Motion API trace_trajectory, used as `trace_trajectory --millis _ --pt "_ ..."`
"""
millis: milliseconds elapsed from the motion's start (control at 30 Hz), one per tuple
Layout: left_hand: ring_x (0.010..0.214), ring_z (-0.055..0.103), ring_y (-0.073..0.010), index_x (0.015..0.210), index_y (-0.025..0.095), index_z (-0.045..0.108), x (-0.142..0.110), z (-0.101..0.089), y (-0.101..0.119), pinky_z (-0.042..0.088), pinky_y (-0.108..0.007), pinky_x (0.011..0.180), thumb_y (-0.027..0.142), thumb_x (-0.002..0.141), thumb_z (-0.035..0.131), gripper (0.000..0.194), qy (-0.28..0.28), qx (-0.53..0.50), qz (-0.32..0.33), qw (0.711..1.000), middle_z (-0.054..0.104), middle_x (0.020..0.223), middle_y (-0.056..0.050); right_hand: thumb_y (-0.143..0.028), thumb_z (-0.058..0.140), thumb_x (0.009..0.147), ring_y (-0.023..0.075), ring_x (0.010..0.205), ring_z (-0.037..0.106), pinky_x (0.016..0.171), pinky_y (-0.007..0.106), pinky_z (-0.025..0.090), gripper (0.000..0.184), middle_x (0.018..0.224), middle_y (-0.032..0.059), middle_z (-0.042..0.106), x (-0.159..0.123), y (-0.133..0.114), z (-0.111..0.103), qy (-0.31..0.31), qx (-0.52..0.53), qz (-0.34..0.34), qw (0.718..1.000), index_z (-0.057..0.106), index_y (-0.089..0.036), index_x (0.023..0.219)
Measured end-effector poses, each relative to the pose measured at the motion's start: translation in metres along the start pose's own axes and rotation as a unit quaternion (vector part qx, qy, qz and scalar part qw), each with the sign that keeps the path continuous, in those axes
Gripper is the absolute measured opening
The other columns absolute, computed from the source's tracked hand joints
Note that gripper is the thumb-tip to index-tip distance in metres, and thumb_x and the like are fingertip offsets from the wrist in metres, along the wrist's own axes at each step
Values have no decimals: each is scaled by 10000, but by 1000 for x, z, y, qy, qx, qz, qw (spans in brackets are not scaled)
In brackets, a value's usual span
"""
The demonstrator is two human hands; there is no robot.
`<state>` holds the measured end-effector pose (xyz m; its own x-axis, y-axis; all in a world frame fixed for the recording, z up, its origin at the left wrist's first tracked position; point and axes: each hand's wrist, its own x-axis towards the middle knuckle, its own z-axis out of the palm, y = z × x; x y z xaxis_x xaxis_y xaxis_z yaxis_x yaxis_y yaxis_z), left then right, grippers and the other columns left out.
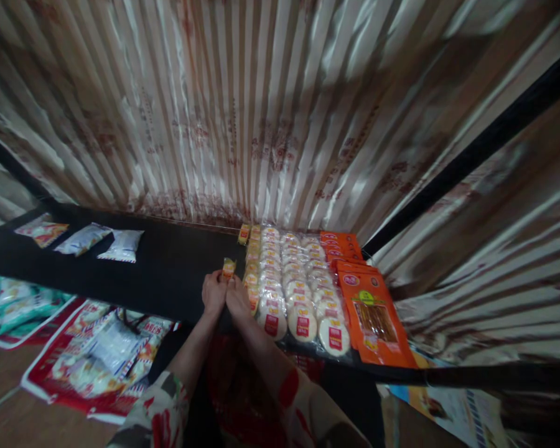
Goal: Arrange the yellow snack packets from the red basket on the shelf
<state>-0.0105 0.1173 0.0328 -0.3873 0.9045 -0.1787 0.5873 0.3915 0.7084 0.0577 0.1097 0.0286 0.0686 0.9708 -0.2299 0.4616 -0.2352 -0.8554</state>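
Over the black shelf (168, 267), a small yellow-orange snack packet (229, 267) is pinched between my two hands. My left hand (213, 292) grips it from the left side. From the right, my right hand (237, 295) closes on its lower end, and the fingers hide that part. Just right of my hands runs a row of similar yellow packets (252, 261), with another yellow packet (244, 234) by itself at the back. Beyond that row lie rows of round white crackers (273, 314) in clear wrappers with red labels.
Orange snack bags (373, 314) lie at the shelf's right end. Several pale packets (122, 244) rest at its left. Below stand a red basket (32, 379) of snack bags and another with green bags (21, 308). Pleated printed sheeting (242, 112) hangs behind; a dark pole (466, 149) slants at right.
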Motion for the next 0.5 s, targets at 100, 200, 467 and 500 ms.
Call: trace_trajectory --millis 100,200,467,500 --pt "1046 583 -223 1128 169 623 9 1 4 436 -293 870 262 848 431 352 -10 -3 -11 1000 620 1140 -129 -262 240 928 193 995 611 865 285 446 390 1068 133 643 8 -6 0 6 5 11 1000 568 -127 1090" --pt "1047 585 -237 1156 163 610 19 2 7 439 -300 854 306 854 444 373 -21 -4 -13 1000 623 1142 -143 -300 262 928 207 964 624 833 299 459 381 1012 128 656 15 -15 1 4 -4 30 1000 591 -141 1038" --pt "1025 564 -201 1167 151 585 42 15 9 415 -276 869 264 889 425 340 -21 17 72 997 620 1127 -135 -280 273 919 234 869 643 776 349 491 365 937 127 661 36 -39 1 29 -23 18 999 573 -130 1062" --pt "1030 554 -198 1157 146 586 45 19 8 406 -276 884 237 886 429 327 -18 25 95 995 618 1131 -132 -239 299 905 249 898 637 792 370 489 338 947 129 655 38 -41 1 33 -38 8 999 579 -130 1059"
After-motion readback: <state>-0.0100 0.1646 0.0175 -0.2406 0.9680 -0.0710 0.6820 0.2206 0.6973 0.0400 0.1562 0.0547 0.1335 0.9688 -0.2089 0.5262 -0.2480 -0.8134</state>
